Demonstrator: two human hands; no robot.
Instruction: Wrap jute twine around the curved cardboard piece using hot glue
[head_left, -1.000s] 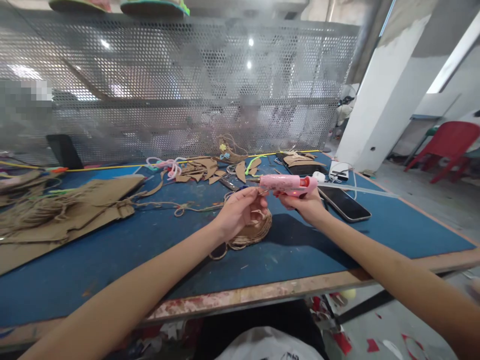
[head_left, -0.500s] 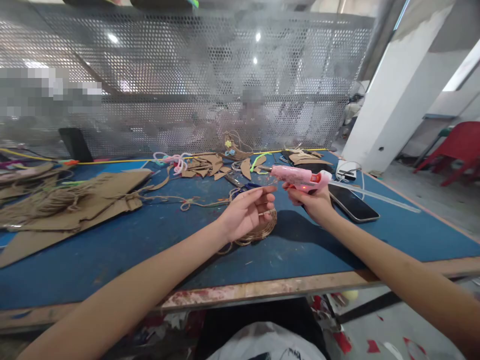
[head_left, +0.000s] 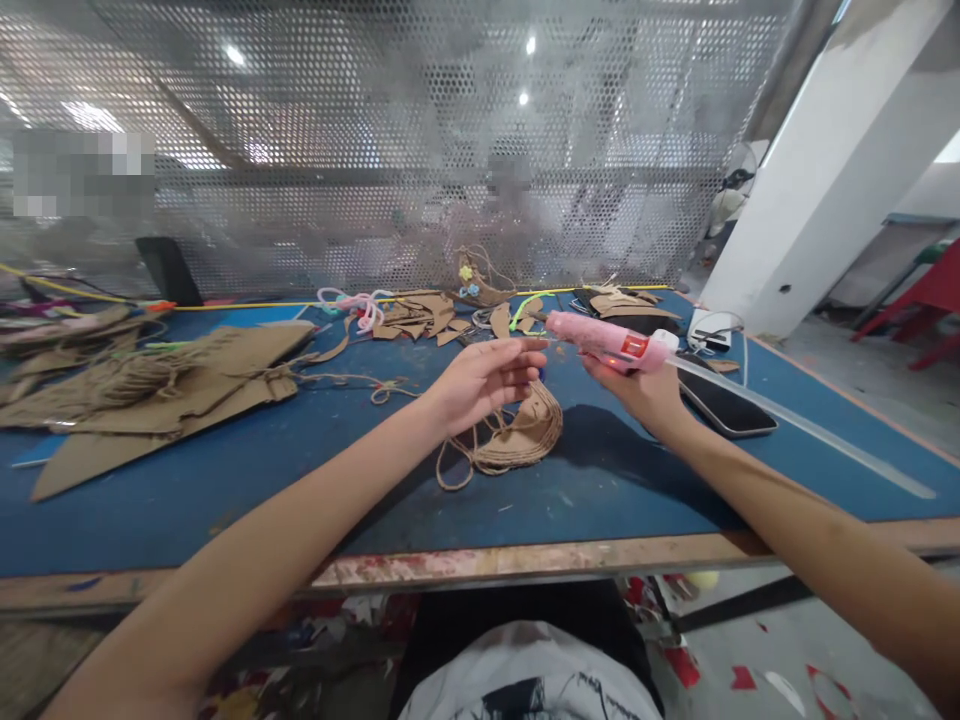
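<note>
My right hand [head_left: 637,385] is wrapped around a pink hot glue gun [head_left: 592,335], its nozzle pointing left and a small orange light glowing near the grip. A long clear glue stick [head_left: 810,425] sticks out of its back end. Just left of the nozzle is my left hand [head_left: 487,385], fingers loosely bent and slightly apart, with nothing visible in it. Below my left hand lies a curved cardboard piece [head_left: 536,415] edged with rows of twine [head_left: 517,460]. Part of this piece is hidden by the hand, and loose twine loops beside it.
Cardboard sheets [head_left: 172,400] with a twine bundle [head_left: 139,370] lie at left. Along the back are cardboard scraps [head_left: 412,315], pink pipe cleaners [head_left: 367,308] and a twine piece with small flowers [head_left: 480,285]. A phone [head_left: 727,400] lies right, before a perforated metal screen [head_left: 375,150].
The view has shifted, showing more of the twine-edged cardboard. The glue gun has turned slightly, so its glue stick points more toward me. My left hand stays near the nozzle.
</note>
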